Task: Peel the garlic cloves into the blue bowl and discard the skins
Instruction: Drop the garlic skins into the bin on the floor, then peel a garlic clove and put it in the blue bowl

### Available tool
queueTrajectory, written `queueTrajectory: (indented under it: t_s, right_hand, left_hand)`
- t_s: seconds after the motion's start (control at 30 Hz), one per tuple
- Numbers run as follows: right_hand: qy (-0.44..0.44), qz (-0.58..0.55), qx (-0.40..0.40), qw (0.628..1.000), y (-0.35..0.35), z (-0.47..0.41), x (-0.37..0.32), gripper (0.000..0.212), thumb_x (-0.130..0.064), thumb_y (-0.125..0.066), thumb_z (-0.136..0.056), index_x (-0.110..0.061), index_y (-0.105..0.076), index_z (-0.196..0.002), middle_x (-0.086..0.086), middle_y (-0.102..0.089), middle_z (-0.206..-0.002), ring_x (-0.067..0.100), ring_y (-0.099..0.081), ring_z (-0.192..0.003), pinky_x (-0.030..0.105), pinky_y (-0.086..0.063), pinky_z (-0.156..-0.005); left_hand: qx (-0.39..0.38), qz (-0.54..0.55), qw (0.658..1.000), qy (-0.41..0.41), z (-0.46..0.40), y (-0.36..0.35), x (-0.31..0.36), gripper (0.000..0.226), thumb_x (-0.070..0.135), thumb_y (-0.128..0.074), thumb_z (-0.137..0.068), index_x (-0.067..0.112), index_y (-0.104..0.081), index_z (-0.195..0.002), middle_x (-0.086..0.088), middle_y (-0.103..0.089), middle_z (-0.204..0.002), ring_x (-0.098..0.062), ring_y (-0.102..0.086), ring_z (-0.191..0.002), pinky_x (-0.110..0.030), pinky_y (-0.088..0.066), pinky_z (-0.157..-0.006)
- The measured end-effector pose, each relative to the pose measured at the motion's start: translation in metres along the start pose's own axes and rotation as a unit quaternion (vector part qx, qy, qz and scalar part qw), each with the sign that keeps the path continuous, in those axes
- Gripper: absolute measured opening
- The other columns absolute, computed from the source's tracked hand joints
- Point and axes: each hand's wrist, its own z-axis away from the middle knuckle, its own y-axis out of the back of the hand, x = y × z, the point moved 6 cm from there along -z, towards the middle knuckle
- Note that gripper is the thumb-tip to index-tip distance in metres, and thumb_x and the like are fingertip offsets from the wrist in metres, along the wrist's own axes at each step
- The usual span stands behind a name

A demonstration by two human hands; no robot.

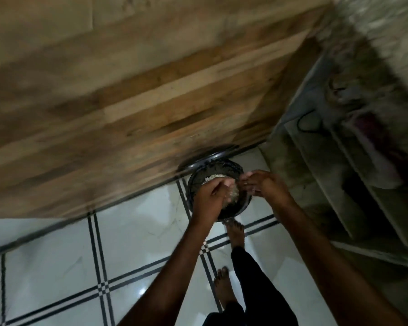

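I stand over a dark round bin [239,169] on the floor by the wall, its lid [205,161] tipped open behind it. My left hand [207,198] is cupped above the bin and holds a pale clump of garlic skins [231,195]. More pale skins [213,178] lie inside the bin. My right hand [262,184] hovers over the bin's right rim, its fingers reaching toward the left hand's fingertips and holding nothing I can make out. The blue bowl and the garlic cloves are out of view. The picture is blurred by motion.
A wood-patterned wall [139,102] runs behind the bin. White floor tiles [139,231] with black lines spread below. My bare feet [234,234] stand just in front of the bin. A dim shelf unit [363,172] with blurred items stands to the right.
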Motion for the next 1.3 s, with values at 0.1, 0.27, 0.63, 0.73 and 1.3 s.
queueTrajectory:
  t_s: [0.1, 0.27, 0.63, 0.73, 1.3]
  right_hand:
    - [0.082, -0.052, -0.01, 0.995, 0.031, 0.094, -0.053, 0.014, -0.002, -0.056, -0.096, 0.001, -0.07, -0.092, 0.015, -0.072, -0.085, 0.024, -0.068, -0.071, 0.032, -0.055, -0.072]
    - [0.204, -0.058, 0.062, 0.975, 0.112, 0.25, -0.097, 0.018, -0.013, -0.059, -0.097, -0.007, -0.076, -0.094, 0.019, -0.075, -0.093, 0.03, -0.071, -0.084, 0.04, -0.057, -0.082]
    - [0.274, -0.132, 0.293, 0.907, 0.36, 0.482, -0.018, 0.02, -0.009, -0.056, -0.099, 0.001, -0.073, -0.097, 0.015, -0.074, -0.082, 0.025, -0.067, -0.077, 0.032, -0.054, -0.072]
    - [0.253, -0.16, 0.351, 0.887, 0.436, 0.523, 0.034, 0.019, -0.008, -0.056, -0.099, 0.0, -0.074, -0.095, 0.019, -0.074, -0.084, 0.026, -0.067, -0.075, 0.033, -0.055, -0.07]
    - [0.042, 0.174, 0.52, 0.835, 0.694, 0.543, 0.238, 0.02, -0.028, -0.073, -0.083, -0.021, -0.065, -0.1, 0.003, -0.064, -0.095, 0.026, -0.065, -0.086, 0.032, -0.046, -0.069]
  left_hand:
    - [-0.018, 0.035, 0.998, -0.054, 0.071, -0.019, 0.082, 0.019, 0.023, -0.059, -0.101, 0.022, -0.078, -0.102, -0.001, -0.077, -0.1, -0.018, -0.072, -0.095, -0.041, -0.058, -0.088]
    - [-0.078, 0.049, 0.988, -0.125, 0.178, -0.077, 0.188, 0.023, 0.013, -0.052, -0.104, 0.008, -0.075, -0.105, -0.003, -0.076, -0.094, -0.017, -0.07, -0.083, -0.028, -0.057, -0.074]
    - [-0.328, 0.006, 0.931, -0.16, 0.36, -0.319, 0.244, 0.023, 0.01, -0.051, -0.103, 0.002, -0.073, -0.105, -0.008, -0.075, -0.091, -0.019, -0.067, -0.076, -0.024, -0.056, -0.068]
    - [-0.387, -0.018, 0.911, -0.139, 0.408, -0.406, 0.223, 0.023, 0.011, -0.052, -0.103, 0.002, -0.073, -0.103, -0.01, -0.073, -0.089, -0.019, -0.067, -0.074, -0.026, -0.056, -0.068]
    - [-0.349, -0.425, 0.727, -0.411, 0.49, -0.708, 0.084, 0.03, 0.013, -0.06, -0.083, 0.008, -0.072, -0.11, -0.012, -0.065, -0.108, -0.032, -0.057, -0.105, -0.039, -0.047, -0.092]
